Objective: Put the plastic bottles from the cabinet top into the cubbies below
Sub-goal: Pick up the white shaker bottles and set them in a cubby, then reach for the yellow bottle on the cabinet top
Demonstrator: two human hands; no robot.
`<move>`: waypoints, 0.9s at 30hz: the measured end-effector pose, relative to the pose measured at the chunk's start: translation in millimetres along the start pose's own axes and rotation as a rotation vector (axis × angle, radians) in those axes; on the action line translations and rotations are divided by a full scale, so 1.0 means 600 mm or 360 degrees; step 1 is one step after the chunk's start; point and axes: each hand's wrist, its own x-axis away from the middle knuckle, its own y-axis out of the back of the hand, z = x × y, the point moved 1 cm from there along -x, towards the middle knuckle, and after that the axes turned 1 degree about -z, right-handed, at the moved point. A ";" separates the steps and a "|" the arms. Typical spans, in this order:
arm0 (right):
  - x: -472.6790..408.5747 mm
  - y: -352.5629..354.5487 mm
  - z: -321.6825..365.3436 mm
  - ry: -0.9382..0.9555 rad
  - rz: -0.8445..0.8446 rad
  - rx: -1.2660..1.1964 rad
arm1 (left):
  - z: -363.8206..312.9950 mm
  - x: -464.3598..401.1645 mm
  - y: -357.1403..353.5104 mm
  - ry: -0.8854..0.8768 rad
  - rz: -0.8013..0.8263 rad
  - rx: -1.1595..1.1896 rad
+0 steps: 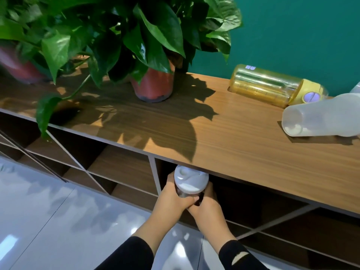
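Both hands, left (171, 199) and right (206, 207), grip a dark ribbed bottle (190, 184), smooth white-lidded.

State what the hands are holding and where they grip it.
Both hands, left hand and right hand, clasp the white-lidded bottle around its dark body, just below the lid.

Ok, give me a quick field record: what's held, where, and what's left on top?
held: white-lidded bottle, upright
left hand: gripping the bottle
right hand: gripping the bottle
position: at the mouth of a cubby, just under the cabinet top
left on top: yellow bottle and clear bottle, both on their sides
also on top: potted plants
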 end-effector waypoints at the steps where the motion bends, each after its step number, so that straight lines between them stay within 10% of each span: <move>1: 0.006 0.006 0.001 0.0000 0.0030 -0.0001 | -0.002 0.006 0.002 0.0049 0.0005 -0.0021; 8: 0.085 0.104 0.017 0.0174 0.0323 0.0541 | -0.030 0.078 0.030 0.0133 0.0101 -0.0680; 14: 0.185 0.306 0.055 0.1027 -0.0562 0.0059 | -0.137 0.169 0.025 -0.1123 0.0024 -0.0856; 20: 0.085 0.464 -0.045 0.0319 -0.0708 0.0505 | -0.351 0.122 -0.089 -0.1544 -0.0178 -0.0810; 27: 0.066 0.459 -0.054 0.0312 -0.0860 0.0682 | -0.474 -0.020 -0.214 -0.1420 -0.0183 -0.1377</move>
